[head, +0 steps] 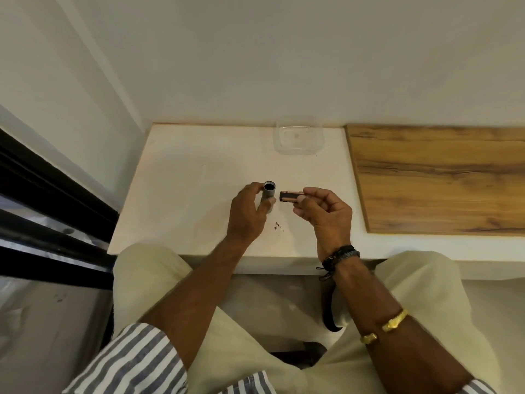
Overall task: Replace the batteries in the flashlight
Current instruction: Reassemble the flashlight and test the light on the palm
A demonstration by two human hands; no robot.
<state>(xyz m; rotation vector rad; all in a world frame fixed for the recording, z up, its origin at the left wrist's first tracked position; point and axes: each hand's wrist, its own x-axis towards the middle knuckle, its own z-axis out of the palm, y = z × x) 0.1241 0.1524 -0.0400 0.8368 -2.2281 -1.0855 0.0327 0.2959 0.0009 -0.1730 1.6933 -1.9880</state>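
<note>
Near the middle of the white table [184,172], the left hand [245,211] grips the grey flashlight tube [268,194] upright, fingers and thumb curled round it, its open mouth facing up. Just beside it, not touching, the right hand [326,214] pinches a copper-and-black battery [288,197] lying level, black end toward the tube. A clear plastic container [298,136] sits at the far edge.

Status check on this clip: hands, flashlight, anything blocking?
Left hand grips flashlight tube upright, open end up. Right hand pinches battery beside the opening, not inserted. Nothing between them.
</note>
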